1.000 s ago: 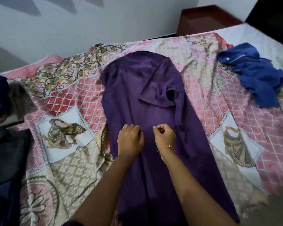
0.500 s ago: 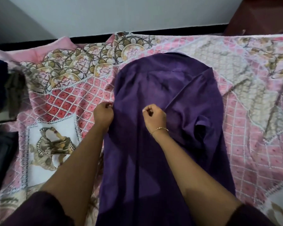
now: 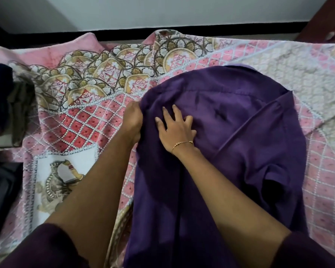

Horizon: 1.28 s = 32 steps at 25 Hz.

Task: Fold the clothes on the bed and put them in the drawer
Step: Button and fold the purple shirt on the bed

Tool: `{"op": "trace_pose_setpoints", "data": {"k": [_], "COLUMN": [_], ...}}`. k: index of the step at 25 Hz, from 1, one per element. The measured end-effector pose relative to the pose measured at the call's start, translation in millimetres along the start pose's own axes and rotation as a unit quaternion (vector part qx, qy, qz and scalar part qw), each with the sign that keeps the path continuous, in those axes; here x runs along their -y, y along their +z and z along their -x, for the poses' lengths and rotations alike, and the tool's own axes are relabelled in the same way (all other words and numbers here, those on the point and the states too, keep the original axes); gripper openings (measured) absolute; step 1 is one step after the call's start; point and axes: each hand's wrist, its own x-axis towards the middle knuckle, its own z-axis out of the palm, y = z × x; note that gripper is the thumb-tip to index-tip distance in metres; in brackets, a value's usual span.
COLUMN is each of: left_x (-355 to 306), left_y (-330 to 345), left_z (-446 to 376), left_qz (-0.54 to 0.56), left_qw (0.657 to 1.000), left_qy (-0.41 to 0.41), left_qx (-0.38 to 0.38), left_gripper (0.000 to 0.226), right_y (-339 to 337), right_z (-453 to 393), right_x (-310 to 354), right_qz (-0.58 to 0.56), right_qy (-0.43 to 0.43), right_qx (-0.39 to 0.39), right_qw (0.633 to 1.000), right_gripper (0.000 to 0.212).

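Observation:
A long purple garment (image 3: 240, 144) lies spread lengthwise on the patterned pink bedspread (image 3: 81, 124), its right sleeve folded inward over the body. My left hand (image 3: 132, 117) grips the garment's left edge near the shoulder, its fingers tucked under the cloth. My right hand (image 3: 175, 126), with a thin gold bracelet at the wrist, lies flat on the cloth just beside it with fingers spread.
Dark clothes (image 3: 2, 105) are piled at the bed's left edge. The far edge of the bed meets a white wall (image 3: 162, 10). A dark brown piece of furniture (image 3: 329, 26) shows at the top right corner.
Both hands moved up the garment toward its shoulder. My right hand let go of its pinch and now presses flat with spread fingers. My left hand moved to the left edge.

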Motion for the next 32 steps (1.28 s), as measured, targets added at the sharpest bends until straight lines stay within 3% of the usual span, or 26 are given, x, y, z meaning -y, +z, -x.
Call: {"op": "trace_pose_setpoints", "data": {"k": [2,4,5,7,9,10,11,13,14,15,16,17,18,20,21,23,24,25,26,28,30,32], "left_x": [-7.9,-23.4,-31.7,-45.4,-48.5,-52.1,-60.2,-74.1,-78.7,-82.3,-85.3,-83.8,-81.3,-62.0,-49.1,-18.3,-4.9,6.9,16.6,29.0,30.9,25.4], "left_y": [-17.2,-33.0,-37.2,-38.8,-33.0,-29.4,-25.2,-17.8,-11.7,0.4,13.6,28.5,43.2,68.7,76.7,74.1,65.3,54.8,43.9,30.8,24.5,21.8], "left_z": [-11.5,-11.9,-10.2,-7.8,-4.6,-1.5,5.2,13.2,15.6,21.7,33.5,49.3,64.0,82.3,87.5,77.4,69.4,61.7,56.0,49.2,52.2,60.8], "left_qz": [-0.006,-0.136,-0.193,-0.399,-0.619,-0.635,-0.611,-0.482,-0.402,-0.310,-0.216,-0.149,-0.107,-0.172,-0.261,-0.456,-0.501,-0.512,-0.507,-0.511,-0.525,-0.487], "left_qw": [0.988,0.944,0.927,0.877,0.759,0.741,0.755,0.839,0.893,0.943,0.970,0.970,0.958,0.925,0.897,0.807,0.785,0.796,0.817,0.825,0.804,0.813], "left_qy": [0.045,0.129,0.163,0.173,0.165,0.181,0.188,0.184,0.160,0.114,0.070,0.042,0.027,0.090,0.161,0.320,0.339,0.312,0.268,0.219,0.252,0.319], "left_qx": [-0.151,-0.270,-0.278,-0.205,-0.118,-0.119,-0.144,-0.170,-0.128,-0.035,0.085,0.187,0.264,0.326,0.318,0.196,0.132,0.084,0.063,0.103,0.123,0.017], "left_gripper": [0.028,0.031,0.032,0.051,0.060,0.054,0.048,0.039,0.035,0.029,0.022,0.013,0.012,0.044,0.054,0.062,0.061,0.062,0.071,0.083,0.061,0.035], "right_y": [2.5,5.3,7.1,8.2,6.4,4.3,-1.1,-3.1,-4.7,-9.6,-16.4,-25.6,-31.9,-49.5,-56.8,-63.1,-64.2,-64.9,-64.4,-57.4,-53.3,-45.0], "right_z": [-1.5,-2.6,-2.7,-4.7,-7.9,-11.2,-13.1,-27.8,-33.3,-34.8,-33.5,-28.2,-25.3,-15.5,-12.7,-9.0,-5.7,-2.7,0.8,8.2,15.2,17.5], "right_x": [4.4,8.0,9.0,9.6,8.8,9.1,11.0,10.1,9.3,7.7,3.4,-1.7,-13.4,-42.1,-56.7,-73.1,-76.2,-77.7,-77.6,-76.9,-71.9,-67.5], "right_qz": [0.048,0.106,0.133,0.162,0.156,0.139,0.117,0.113,0.109,0.074,-0.017,-0.155,-0.313,-0.524,-0.596,-0.689,-0.700,-0.686,-0.648,-0.595,-0.595,-0.604], "right_qy": [0.013,0.011,0.005,-0.009,-0.022,-0.023,-0.015,-0.007,-0.011,-0.013,0.000,0.032,0.080,0.183,0.224,0.279,0.281,0.274,0.269,0.268,0.258,0.246], "right_qx": [0.035,0.046,0.046,0.045,0.046,0.052,0.062,0.112,0.138,0.154,0.155,0.137,0.100,0.034,0.017,-0.011,-0.017,-0.015,-0.015,-0.003,0.028,0.042], "right_qw": [0.998,0.993,0.990,0.986,0.986,0.989,0.991,0.987,0.984,0.985,0.988,0.978,0.941,0.831,0.771,0.669,0.657,0.674,0.712,0.758,0.761,0.757], "right_gripper": [0.056,0.058,0.058,0.058,0.054,0.052,0.050,0.051,0.051,0.051,0.049,0.046,0.042,0.040,0.042,0.047,0.049,0.049,0.049,0.053,0.063,0.064]}}
